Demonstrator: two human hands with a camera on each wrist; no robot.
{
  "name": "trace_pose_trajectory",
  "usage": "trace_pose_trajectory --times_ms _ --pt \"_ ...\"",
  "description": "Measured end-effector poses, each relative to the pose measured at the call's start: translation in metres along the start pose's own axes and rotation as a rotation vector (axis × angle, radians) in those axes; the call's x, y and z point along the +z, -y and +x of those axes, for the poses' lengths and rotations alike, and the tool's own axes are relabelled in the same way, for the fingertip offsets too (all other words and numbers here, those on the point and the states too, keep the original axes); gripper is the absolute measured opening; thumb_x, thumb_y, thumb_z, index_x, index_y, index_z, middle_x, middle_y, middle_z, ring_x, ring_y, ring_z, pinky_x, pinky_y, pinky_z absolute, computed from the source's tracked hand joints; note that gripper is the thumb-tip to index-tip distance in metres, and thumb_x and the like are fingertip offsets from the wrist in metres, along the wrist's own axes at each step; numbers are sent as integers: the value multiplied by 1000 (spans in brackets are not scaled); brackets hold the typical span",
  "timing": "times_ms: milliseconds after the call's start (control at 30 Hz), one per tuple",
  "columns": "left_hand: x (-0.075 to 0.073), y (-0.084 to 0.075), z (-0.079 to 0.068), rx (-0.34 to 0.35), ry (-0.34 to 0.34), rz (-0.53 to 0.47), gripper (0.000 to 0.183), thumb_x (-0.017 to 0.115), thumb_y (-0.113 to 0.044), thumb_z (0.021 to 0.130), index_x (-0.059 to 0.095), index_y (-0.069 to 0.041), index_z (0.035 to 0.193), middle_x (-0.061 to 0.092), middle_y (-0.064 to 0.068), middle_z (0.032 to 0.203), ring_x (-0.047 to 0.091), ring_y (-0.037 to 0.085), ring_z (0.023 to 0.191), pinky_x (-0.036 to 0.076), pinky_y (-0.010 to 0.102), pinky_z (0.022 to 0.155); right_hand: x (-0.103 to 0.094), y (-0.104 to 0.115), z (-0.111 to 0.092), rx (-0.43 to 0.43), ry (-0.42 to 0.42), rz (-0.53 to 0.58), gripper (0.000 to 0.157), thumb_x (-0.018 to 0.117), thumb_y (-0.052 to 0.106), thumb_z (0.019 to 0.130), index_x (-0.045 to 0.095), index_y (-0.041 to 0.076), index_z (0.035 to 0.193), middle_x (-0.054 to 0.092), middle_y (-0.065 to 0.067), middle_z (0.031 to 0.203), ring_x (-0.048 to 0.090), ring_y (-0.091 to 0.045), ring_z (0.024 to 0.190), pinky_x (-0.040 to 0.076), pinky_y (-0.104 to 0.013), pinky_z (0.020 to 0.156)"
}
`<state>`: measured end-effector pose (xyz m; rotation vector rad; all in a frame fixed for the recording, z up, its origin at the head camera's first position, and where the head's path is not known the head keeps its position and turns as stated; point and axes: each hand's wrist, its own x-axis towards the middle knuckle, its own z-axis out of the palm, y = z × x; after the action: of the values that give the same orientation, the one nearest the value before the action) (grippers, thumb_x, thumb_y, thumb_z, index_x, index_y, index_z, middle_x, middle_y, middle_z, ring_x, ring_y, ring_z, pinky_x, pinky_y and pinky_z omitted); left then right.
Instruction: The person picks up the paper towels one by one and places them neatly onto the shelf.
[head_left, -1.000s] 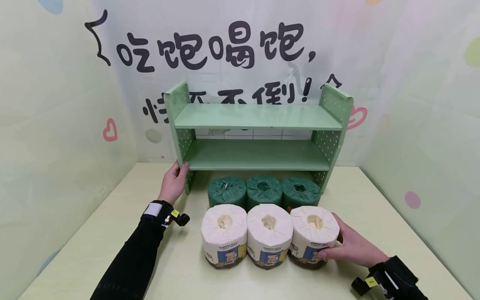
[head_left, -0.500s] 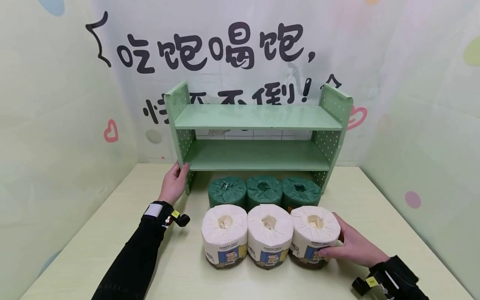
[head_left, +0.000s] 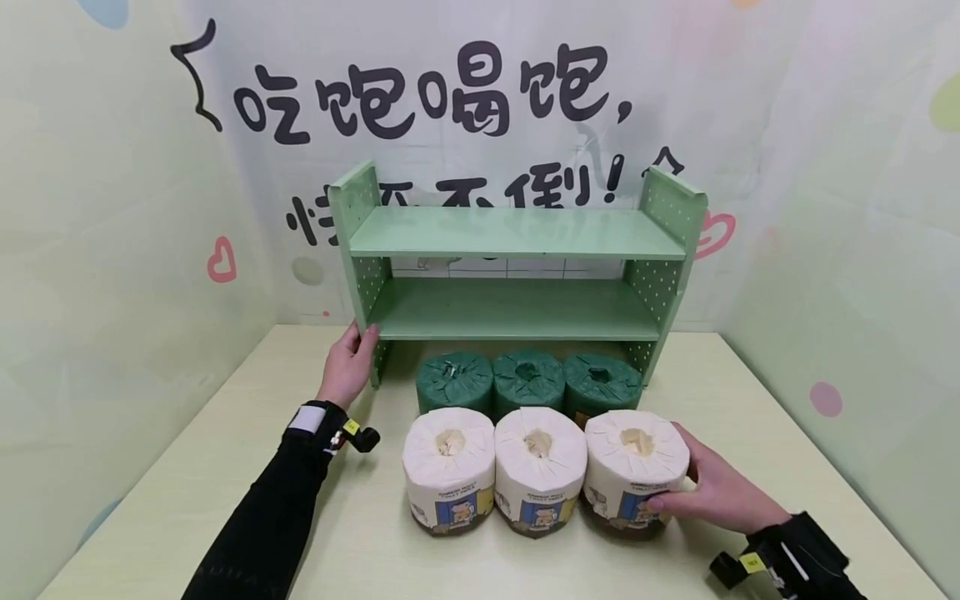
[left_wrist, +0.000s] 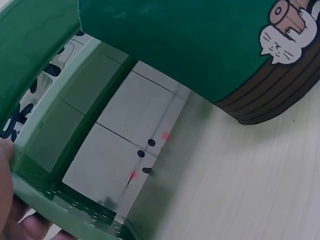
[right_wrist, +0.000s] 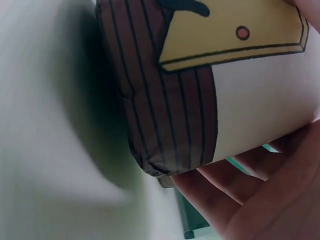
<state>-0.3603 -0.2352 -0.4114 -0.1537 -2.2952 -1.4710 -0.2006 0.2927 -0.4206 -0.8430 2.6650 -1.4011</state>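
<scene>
Pale table [head_left: 480,571] bears 3 green rolls [head_left: 527,396] at the rack's [head_left: 517,312] foot, 3 white rolls [head_left: 540,475] in front. Compared with moments ago, the rightmost white roll [head_left: 630,471] sits farther right and looks raised; lifting seems begun. Right hand [head_left: 723,492] pinches it, thumb against fingers; left hand [head_left: 347,367] grips the rack's side.

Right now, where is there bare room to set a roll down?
On the green rack, the upper shelf and lower shelf look bare between the side panels. So does the table right of the rack, beyond the right hand. Crowded: at the rack's foot, three green rolls sit close behind three white rolls.
</scene>
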Motion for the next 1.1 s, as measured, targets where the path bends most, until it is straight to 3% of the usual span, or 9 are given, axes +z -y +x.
trace_pose_trajectory --times_ms 200,467,633,900,1100 --pt "-1 -2 0 -8 6 -6 51 43 -49 106 45 -22 149 57 23 103 46 27 84 41 37 68 -7 7 -4 -44 -9 -58 86 84 16 77 36 12 148 53 0 132 48 -16 120 44 -42 92" --pt "-1 -4 -2 -15 14 -10 52 42 -50 106 43 -22 150 56 20 101 47 25 86 42 37 70 -16 16 -7 -48 -32 -37 85 82 11 77 34 9 148 54 -2 131 49 -15 117 48 -34 88" --pt "0 -4 -4 -18 14 -6 51 41 -49 106 43 -22 150 54 18 94 46 25 81 41 37 66 -24 22 -7 -84 -25 -30 82 79 9 78 35 11 147 54 -2 131 51 -16 116 50 -32 87" --pt "0 -5 -3 -19 5 -12 51 43 -50 105 46 -22 148 59 18 115 49 25 93 43 41 77 -37 35 -2 -166 -26 -18 78 77 5 77 38 9 144 57 -4 126 53 -19 111 50 -29 86" --pt "-1 -6 -5 -14 1 -7 52 42 -51 105 46 -20 148 58 21 107 48 27 90 42 41 75 -46 45 8 -191 -33 -23 80 78 5 76 38 11 145 57 -4 126 53 -18 112 49 -29 87"
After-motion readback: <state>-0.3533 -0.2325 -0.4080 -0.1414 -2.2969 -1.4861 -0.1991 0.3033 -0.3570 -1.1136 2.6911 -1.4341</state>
